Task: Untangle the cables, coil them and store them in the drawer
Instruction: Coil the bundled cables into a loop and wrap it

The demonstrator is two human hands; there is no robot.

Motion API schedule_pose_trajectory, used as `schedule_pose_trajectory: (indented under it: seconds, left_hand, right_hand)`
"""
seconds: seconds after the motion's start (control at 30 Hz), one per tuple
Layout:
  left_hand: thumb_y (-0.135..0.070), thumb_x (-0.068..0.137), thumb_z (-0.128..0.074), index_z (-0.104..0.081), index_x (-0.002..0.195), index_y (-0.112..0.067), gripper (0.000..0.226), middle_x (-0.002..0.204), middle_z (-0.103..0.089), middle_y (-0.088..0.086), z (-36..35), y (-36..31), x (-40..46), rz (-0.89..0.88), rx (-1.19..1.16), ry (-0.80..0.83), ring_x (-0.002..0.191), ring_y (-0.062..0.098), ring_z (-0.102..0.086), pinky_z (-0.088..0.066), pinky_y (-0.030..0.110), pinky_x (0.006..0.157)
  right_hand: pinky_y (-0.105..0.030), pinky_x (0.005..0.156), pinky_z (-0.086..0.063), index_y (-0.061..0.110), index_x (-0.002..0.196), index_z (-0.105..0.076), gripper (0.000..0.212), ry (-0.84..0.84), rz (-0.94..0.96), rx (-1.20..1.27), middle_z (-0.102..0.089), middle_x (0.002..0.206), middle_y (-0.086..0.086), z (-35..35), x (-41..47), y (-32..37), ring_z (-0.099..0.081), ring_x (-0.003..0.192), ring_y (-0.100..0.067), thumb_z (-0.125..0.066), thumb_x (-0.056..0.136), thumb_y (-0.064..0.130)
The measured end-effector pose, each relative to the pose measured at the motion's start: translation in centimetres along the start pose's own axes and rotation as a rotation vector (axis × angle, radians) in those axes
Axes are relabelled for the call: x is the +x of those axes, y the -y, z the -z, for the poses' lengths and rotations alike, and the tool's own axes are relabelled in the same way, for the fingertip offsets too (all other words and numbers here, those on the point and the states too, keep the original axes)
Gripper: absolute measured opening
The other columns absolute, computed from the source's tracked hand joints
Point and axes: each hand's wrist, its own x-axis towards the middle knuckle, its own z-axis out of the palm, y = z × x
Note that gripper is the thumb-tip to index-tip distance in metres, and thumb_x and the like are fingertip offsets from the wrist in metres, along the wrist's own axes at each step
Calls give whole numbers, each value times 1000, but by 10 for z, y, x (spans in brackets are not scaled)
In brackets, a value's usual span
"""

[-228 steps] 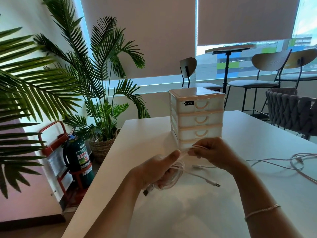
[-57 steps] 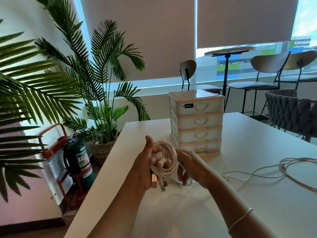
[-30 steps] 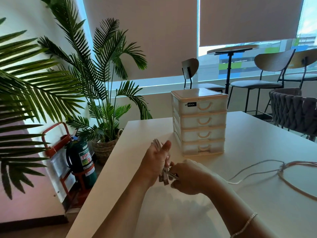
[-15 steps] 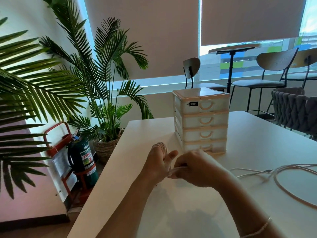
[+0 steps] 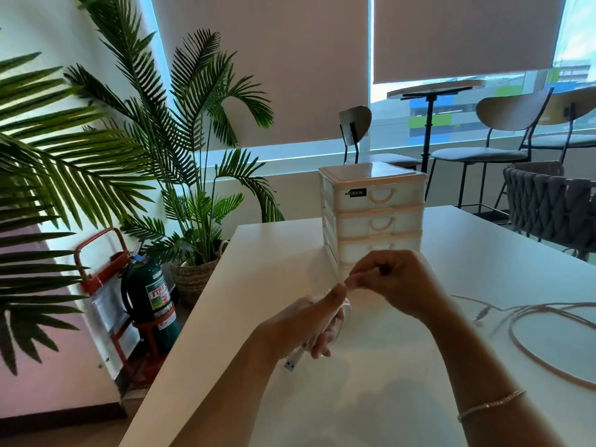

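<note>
My left hand (image 5: 306, 324) grips a coiled white cable (image 5: 344, 312) above the white table (image 5: 371, 398); a USB plug (image 5: 291, 363) sticks out below the palm. My right hand (image 5: 400, 282) pinches the cable's free end just above the left thumb. Most of the coil is hidden by my fingers. Behind my hands stands a small cream drawer unit (image 5: 371, 217) with all visible drawers closed; my right hand covers its lowest part. A second cable (image 5: 529, 321) lies in a loose loop on the table to the right.
Palm plants (image 5: 180, 156) and a green fire extinguisher (image 5: 151, 304) on a red stand sit left of the table's edge. A woven grey chair (image 5: 554, 201) stands at the far right, bar stools (image 5: 496, 137) and a high table by the window.
The cable has gone from a loose bundle to a tight coil in my left hand. In the last half second my right hand rose a little with the cable's end.
</note>
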Motion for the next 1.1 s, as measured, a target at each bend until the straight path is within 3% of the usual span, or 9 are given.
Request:
schedule_pose_trajectory:
  seconds: [0.1, 0.2, 0.3, 0.43, 0.63, 0.8, 0.93, 1.0, 1.1]
  left_hand:
    - [-93, 51, -40, -46, 66, 1, 95, 37, -38, -4, -7, -5, -3, -36, -23, -22, 31, 7, -35, -47, 20, 48]
    - [-88, 57, -43, -44, 68, -12, 77, 36, -35, -5, -10, -8, -3, 1, -89, -51, 29, 8, -31, -43, 18, 43]
    - [-74, 76, -31, -42, 66, -11, 65, 34, -32, -4, -12, -9, -3, 55, -103, -56, 28, 9, -26, -36, 20, 42]
    - [-64, 76, -30, -40, 62, -10, 57, 34, -30, -3, -7, -9, -5, 88, -135, -130, 28, 11, -23, -28, 27, 47]
    - [-63, 76, -29, -42, 63, -10, 56, 33, -28, -2, -2, -10, -5, 117, -204, -218, 26, 11, -23, -31, 23, 42]
    - [-58, 88, -25, -41, 62, -10, 57, 33, -26, -1, -1, -10, -4, 112, -225, -286, 26, 12, -21, -28, 23, 42]
    - [-54, 93, -24, -41, 60, -11, 57, 33, -26, -1, 0, -10, -4, 121, -205, -296, 26, 12, -22, -32, 21, 41]
    - [-54, 93, -24, -41, 59, -11, 57, 33, -26, -1, 0, -11, -4, 124, -205, -286, 26, 11, -22, -32, 20, 40]
    - [-60, 85, -25, -40, 57, -11, 58, 32, -27, -1, 0, -9, -5, 121, -218, -243, 25, 11, -22, -32, 16, 37]
  right_hand:
    - [-36, 74, -56, 42, 56, -66, 21, -20, -24, 61, -70, 66, 7, 1, 0, -5, -67, 71, -14, -77, 68, 28]
    - [-27, 62, -51, 31, 65, -69, 9, -61, -87, -8, -69, 68, 3, -5, 3, -4, -64, 66, -16, -74, 70, 38]
    - [-19, 57, -42, 19, 81, -72, 33, -92, -168, -122, -59, 59, 9, -7, 6, -6, -54, 54, -4, -56, 84, 47]
    - [-27, 61, -43, 26, 84, -69, 46, -129, -304, 84, -59, 63, 4, 0, 6, -10, -55, 60, -8, -32, 92, 52]
    - [-14, 38, -26, 19, 89, -70, 29, 6, -266, 335, -46, 53, 5, 4, 2, -10, -32, 35, -1, -52, 86, 42]
    - [-14, 39, -25, 22, 89, -71, 38, 163, -174, 407, -54, 50, 8, 8, -3, -5, -33, 39, -2, -58, 65, 48]
    - [-16, 60, -47, 33, 83, -69, 8, 88, -102, 271, -71, 69, 1, 1, 1, -9, -62, 59, 1, -67, 76, 30]
    - [-24, 74, -51, 31, 84, -71, 9, 47, -89, 220, -73, 77, 1, -3, 3, -11, -67, 72, -6, -67, 79, 25]
    - [-22, 75, -51, 21, 90, -74, 11, -6, -81, 90, -73, 82, 2, -8, 5, -11, -67, 75, -7, -68, 81, 25]
